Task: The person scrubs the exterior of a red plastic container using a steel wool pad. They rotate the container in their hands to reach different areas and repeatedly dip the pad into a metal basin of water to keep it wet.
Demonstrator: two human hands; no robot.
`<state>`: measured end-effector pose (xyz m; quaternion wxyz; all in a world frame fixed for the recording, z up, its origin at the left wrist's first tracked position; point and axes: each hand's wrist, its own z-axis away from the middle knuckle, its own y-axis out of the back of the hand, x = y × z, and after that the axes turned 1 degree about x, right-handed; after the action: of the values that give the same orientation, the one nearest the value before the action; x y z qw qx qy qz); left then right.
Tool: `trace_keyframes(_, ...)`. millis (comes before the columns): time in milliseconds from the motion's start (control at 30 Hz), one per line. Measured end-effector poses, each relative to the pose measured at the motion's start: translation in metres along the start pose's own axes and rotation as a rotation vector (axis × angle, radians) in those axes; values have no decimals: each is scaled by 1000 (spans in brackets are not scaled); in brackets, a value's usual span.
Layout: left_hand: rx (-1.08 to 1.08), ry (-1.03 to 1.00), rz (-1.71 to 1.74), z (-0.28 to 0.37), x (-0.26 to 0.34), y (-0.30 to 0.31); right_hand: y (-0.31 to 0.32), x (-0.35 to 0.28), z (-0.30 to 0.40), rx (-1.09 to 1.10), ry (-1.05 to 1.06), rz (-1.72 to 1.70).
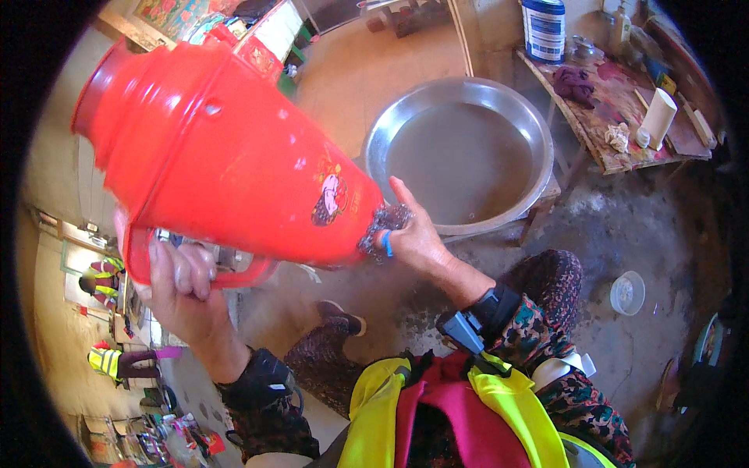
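My left hand (181, 286) is closed around the handle of a red thermos flask (234, 158), which I hold tilted in the air at the upper left, its wide end towards my right. A printed picture marks the flask's side. Against that wide end my right hand (418, 234) presses a dark, curly metal scouring pad (386, 225); a blue band is on one of its fingers. Just beyond my right hand stands a wide metal basin (544, 158) holding murky brownish water.
To the right, a stained wooden table (597, 128) bears a dark cloth (573, 86), a white cylinder (659, 117) and a white and blue tub (544, 29). A small clear plastic bowl (627, 293) sits on the wet floor. Two people in yellow vests are at the far left.
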<state>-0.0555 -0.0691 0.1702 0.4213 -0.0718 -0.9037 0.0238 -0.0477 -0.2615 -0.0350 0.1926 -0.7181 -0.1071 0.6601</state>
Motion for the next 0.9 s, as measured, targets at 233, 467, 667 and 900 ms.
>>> trace_keyframes(233, -34, 47, 48, -6, 9, 16, 13, -17, 5, -77, 13, -246)
trace_keyframes(467, -145, 92, 26, 2, 9, 18, 11, 0, 8, -72, -8, -111)
trace_keyframes(667, -264, 46, 15, 2, 13, 20, 9, -9, 0, 29, -147, -430)
trace_keyframes(900, -247, 52, 7, -3, 14, 14, 7, -10, 18, -50, -74, -87)
